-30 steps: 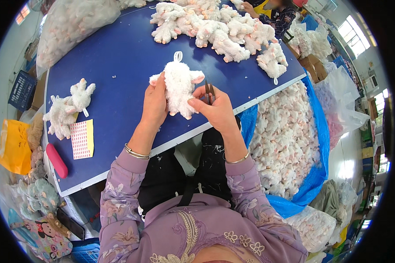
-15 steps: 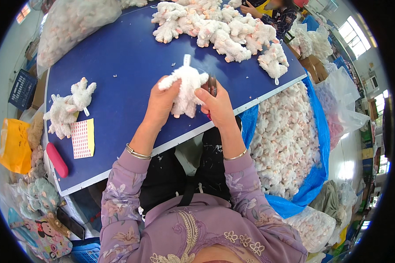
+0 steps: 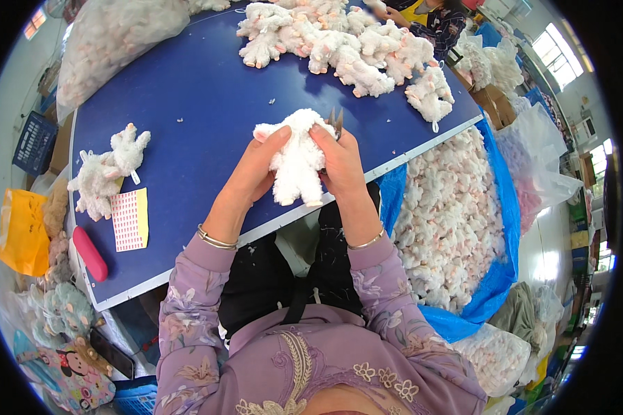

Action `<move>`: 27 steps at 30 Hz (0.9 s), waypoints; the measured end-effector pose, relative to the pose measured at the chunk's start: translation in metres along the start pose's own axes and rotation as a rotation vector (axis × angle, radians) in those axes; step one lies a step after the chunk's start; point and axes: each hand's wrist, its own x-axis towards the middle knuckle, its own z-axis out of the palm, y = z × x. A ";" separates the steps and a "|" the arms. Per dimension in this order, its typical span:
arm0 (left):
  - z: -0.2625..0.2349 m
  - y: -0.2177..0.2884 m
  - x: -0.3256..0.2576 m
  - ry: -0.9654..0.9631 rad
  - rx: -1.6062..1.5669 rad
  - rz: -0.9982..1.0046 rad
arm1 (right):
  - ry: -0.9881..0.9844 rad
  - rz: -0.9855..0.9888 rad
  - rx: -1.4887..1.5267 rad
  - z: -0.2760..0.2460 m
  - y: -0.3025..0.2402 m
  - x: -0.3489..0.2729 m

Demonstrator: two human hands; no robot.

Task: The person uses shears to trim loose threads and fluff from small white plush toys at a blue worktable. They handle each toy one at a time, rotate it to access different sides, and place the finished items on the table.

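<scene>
Blue work table (image 3: pixel 180 173) with a pale edge strip fills the middle, near to far. Pale wall (image 3: pixel 21 83) on the left, small bright window (image 3: pixel 36 23) at far left. Larger paned window (image 3: pixel 558 57) far right, daylight blown out. Pale floor (image 3: pixel 543 259) on the right, glossy, catching glare. Tabletop shows soft whitish sheen toward far right.

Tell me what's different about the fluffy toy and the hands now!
The white plush toy came slightly closer to the person, and its top loop no longer shows. The right hand shifted from the toy's lower side to its upper side. The left hand still holds it; the scissors remain in the right. The pink case stayed put.
</scene>
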 end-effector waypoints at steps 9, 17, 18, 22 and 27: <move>-0.007 -0.005 0.000 -0.253 0.076 0.080 | 0.055 -0.083 -0.107 -0.014 -0.005 0.001; -0.001 -0.004 -0.005 -0.168 0.023 0.015 | -0.125 0.165 -0.021 -0.032 -0.018 -0.002; 0.001 -0.003 -0.006 -0.147 0.000 0.025 | -0.178 0.201 -0.028 -0.036 -0.019 -0.001; 0.001 -0.008 -0.001 -0.076 0.018 -0.009 | -0.083 0.042 -0.085 -0.019 -0.019 -0.001; -0.001 -0.006 -0.002 -0.130 0.317 -0.084 | -0.112 0.098 -0.298 -0.029 -0.020 0.006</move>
